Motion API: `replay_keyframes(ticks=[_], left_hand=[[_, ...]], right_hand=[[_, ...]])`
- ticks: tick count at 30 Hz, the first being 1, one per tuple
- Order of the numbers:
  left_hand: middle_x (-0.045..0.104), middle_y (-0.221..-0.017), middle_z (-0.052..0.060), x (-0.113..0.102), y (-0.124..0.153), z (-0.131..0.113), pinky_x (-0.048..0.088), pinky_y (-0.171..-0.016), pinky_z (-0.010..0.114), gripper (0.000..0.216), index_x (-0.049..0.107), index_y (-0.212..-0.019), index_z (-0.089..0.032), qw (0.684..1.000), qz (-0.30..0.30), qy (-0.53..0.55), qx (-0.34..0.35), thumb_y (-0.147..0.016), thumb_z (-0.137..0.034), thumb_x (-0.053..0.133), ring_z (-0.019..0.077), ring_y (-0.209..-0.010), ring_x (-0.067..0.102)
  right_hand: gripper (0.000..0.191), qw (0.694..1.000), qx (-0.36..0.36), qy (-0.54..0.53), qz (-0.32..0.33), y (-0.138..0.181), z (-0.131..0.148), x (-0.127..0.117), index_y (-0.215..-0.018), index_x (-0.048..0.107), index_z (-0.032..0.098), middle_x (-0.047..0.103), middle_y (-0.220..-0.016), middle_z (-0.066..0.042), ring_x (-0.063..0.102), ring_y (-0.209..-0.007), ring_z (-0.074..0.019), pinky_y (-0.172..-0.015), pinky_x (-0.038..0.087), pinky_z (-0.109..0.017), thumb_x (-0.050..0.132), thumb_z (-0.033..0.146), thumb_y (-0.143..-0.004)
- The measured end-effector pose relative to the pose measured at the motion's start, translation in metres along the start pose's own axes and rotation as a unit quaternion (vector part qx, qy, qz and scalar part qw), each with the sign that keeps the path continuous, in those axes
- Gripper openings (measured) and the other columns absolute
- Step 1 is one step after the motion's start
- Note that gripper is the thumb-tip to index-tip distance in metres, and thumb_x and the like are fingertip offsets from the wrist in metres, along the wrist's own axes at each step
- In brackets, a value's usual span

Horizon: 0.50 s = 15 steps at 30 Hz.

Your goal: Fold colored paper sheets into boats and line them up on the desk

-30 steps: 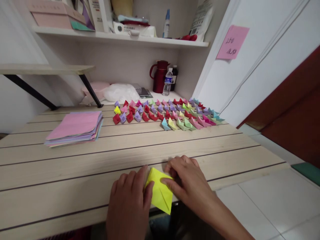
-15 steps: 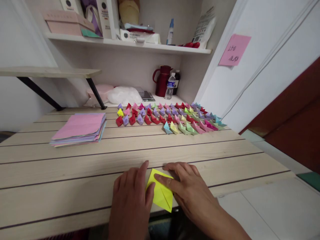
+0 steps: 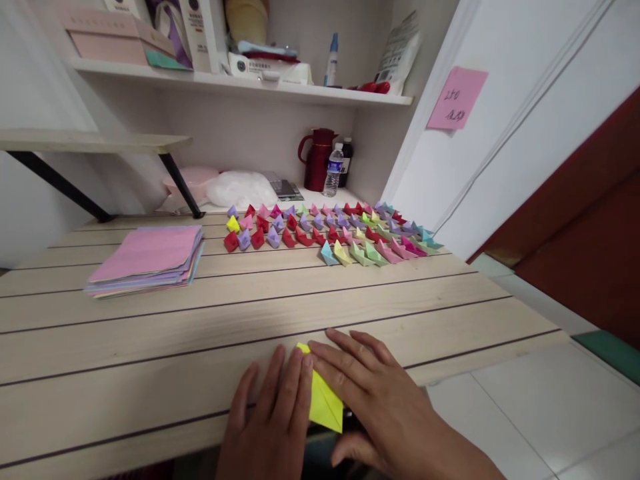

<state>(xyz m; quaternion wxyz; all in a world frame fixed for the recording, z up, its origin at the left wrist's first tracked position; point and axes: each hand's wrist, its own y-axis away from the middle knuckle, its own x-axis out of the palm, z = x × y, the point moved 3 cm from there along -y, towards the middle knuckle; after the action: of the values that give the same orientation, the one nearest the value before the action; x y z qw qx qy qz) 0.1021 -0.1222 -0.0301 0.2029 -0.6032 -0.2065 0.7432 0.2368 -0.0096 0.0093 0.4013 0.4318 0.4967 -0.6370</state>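
A folded yellow paper [image 3: 324,403] lies at the near edge of the wooden table [image 3: 150,333]. My left hand [image 3: 273,420] lies flat on its left part, fingers stretched out together. My right hand [image 3: 370,393] lies flat over its right part, fingers extended and pointing left, so most of the paper is covered. Neither hand grips the paper; both press on it.
Rows of several small coloured folded paper boats [image 3: 330,233] stand at the back of the table. A stack of coloured paper sheets [image 3: 145,257] lies at the left. A red jug [image 3: 316,159] and a water bottle [image 3: 333,171] stand behind. Tiled floor drops off right.
Both hands have flattened and closed in over the yellow paper, covering more of it; the left hand's fingers moved rightward onto it.
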Motion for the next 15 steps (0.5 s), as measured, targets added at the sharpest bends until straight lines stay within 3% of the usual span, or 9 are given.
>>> replay_keyframes(ticks=[2,5,7,10,12,15], left_hand=[[0.062,-0.136,0.002,0.0,0.006,-0.003,0.033,-0.106,0.045,0.053,0.055,-0.13,-0.02,0.999,-0.024,0.025,-0.013,-0.082,-0.003,0.042,0.0229,-0.128,0.053],[0.07,-0.123,0.0,-0.003,0.01,0.004,0.035,-0.105,0.038,0.045,0.059,-0.124,-0.021,0.995,-0.054,0.08,-0.017,-0.085,-0.008,0.042,0.0201,-0.12,0.059],[0.073,-0.114,0.0,-0.007,0.009,0.012,0.038,-0.101,0.034,0.038,0.061,-0.119,-0.022,0.992,-0.057,0.112,0.007,-0.084,-0.016,0.049,0.0184,-0.114,0.063],[0.074,-0.102,-0.001,-0.015,0.005,0.019,0.046,-0.089,0.03,0.034,0.064,-0.108,-0.025,0.981,-0.049,0.187,0.024,-0.077,-0.017,0.057,0.0165,-0.103,0.067],[0.072,-0.094,-0.002,-0.021,0.004,0.019,0.047,-0.084,0.031,0.031,0.064,-0.101,-0.029,0.959,-0.057,0.273,-0.041,-0.076,-0.012,0.055,0.0157,-0.094,0.067],[0.07,-0.09,-0.003,-0.029,0.002,0.016,0.048,-0.084,0.033,0.019,0.065,-0.09,-0.032,0.892,-0.066,0.405,-0.189,-0.083,-0.017,0.055,0.0156,-0.089,0.066]], right_hand=[[0.051,0.999,0.005,0.002,-0.034,0.005,0.004,0.004,-0.141,0.048,0.022,0.054,-0.143,-0.007,0.044,-0.133,-0.03,-0.107,0.037,-0.051,0.055,0.043,-0.094],[0.026,0.987,0.026,-0.044,-0.15,0.009,0.012,0.005,-0.117,0.063,0.023,0.07,-0.119,-0.005,0.06,-0.114,-0.0238,-0.095,0.045,-0.043,0.051,0.018,-0.095],[0.02,0.976,0.025,-0.09,-0.198,0.01,0.019,0.004,-0.104,0.066,0.023,0.074,-0.103,-0.005,0.065,-0.101,-0.0226,-0.087,0.048,-0.041,0.052,0.014,-0.093],[0.018,0.963,0.04,-0.144,-0.225,0.011,0.025,0.002,-0.098,0.065,0.024,0.074,-0.091,-0.004,0.067,-0.089,-0.0221,-0.078,0.05,-0.039,0.054,0.012,-0.091],[0.018,0.948,0.065,-0.188,-0.249,0.012,0.026,0.0,-0.098,0.064,0.025,0.074,-0.089,-0.003,0.067,-0.083,-0.0211,-0.074,0.051,-0.037,0.054,0.012,-0.09],[0.015,0.907,0.133,-0.28,-0.284,0.015,0.028,-0.001,-0.093,0.063,0.027,0.073,-0.088,-0.001,0.068,-0.078,-0.0192,-0.069,0.052,-0.033,0.057,0.014,-0.09]])
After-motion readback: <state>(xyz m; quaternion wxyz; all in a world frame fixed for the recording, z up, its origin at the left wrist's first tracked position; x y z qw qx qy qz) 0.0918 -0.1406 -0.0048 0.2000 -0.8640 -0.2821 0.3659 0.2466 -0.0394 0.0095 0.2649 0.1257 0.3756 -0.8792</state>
